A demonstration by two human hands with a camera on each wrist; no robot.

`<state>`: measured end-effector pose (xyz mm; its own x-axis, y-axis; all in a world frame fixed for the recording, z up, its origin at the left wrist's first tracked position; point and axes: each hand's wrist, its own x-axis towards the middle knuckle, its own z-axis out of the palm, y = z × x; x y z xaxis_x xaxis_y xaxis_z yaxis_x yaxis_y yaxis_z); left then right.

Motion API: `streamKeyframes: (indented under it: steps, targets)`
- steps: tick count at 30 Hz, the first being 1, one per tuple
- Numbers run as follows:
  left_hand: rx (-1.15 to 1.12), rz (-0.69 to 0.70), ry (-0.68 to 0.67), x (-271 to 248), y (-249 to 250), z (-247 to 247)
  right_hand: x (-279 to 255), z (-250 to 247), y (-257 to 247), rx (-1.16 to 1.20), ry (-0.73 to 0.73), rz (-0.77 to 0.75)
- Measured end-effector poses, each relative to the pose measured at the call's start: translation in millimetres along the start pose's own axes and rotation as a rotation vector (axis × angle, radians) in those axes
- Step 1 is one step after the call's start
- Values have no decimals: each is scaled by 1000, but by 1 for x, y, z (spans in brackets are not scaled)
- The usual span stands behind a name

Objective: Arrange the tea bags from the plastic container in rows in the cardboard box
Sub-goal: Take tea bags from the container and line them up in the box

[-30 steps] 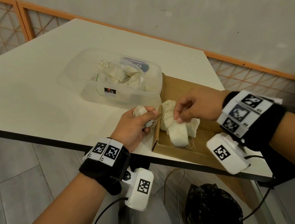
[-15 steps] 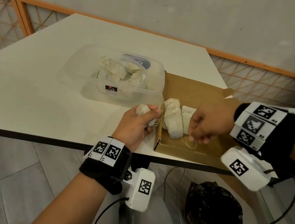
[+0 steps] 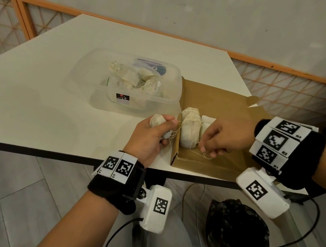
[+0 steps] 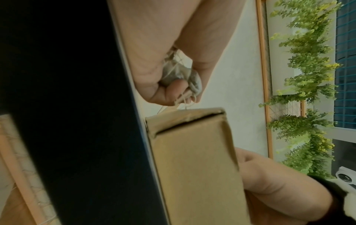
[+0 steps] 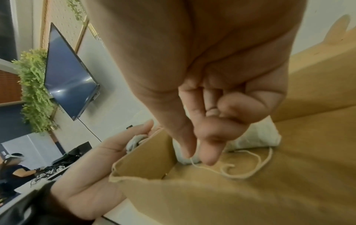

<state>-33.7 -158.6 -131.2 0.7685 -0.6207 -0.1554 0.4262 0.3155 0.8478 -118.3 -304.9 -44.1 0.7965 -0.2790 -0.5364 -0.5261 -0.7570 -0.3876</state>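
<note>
Paper-soft and light, the tea bag (image 3: 159, 122) bunched in your left hand (image 3: 149, 136) beside the box (image 3: 223, 102) at centre frame needs a gentle body grip, while your right hand (image 3: 222, 138) pinches a string (image 5: 248, 170).

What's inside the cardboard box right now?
Cardboard box: a few tea bags side by side at its left wall, loose strings on the floor. The right hand covers the bags' right part, so the count is unclear.

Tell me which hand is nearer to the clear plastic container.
Left. The left hand, gripping a tea bag, sits just in front of the plastic container. The right hand is farther off, over the cardboard box.
</note>
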Motion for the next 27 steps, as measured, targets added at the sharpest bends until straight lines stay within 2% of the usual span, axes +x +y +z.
streamKeyframes:
  steps: [5, 10, 12, 17, 22, 27]
  targets:
    - [-3, -1, -1, 0, 1, 0, 1, 8, -1, 82, -59, -21]
    - [-30, -33, 1, -1, 4, 1, 2, 4, 12, 214, 85, 14]
    - [-62, -66, -7, 1, 6, 0, 3, 9, 14, 231, 90, 31]
    - [-189, -136, 1, -4, 12, -4, 3, 13, 11, 268, 102, -33]
    - [-269, -155, -37, -8, 25, -2, -3, 2, 15, 417, 227, -49]
    - [-239, -165, -88, -5, 31, 20, 3, 18, 6, 386, 134, -24]
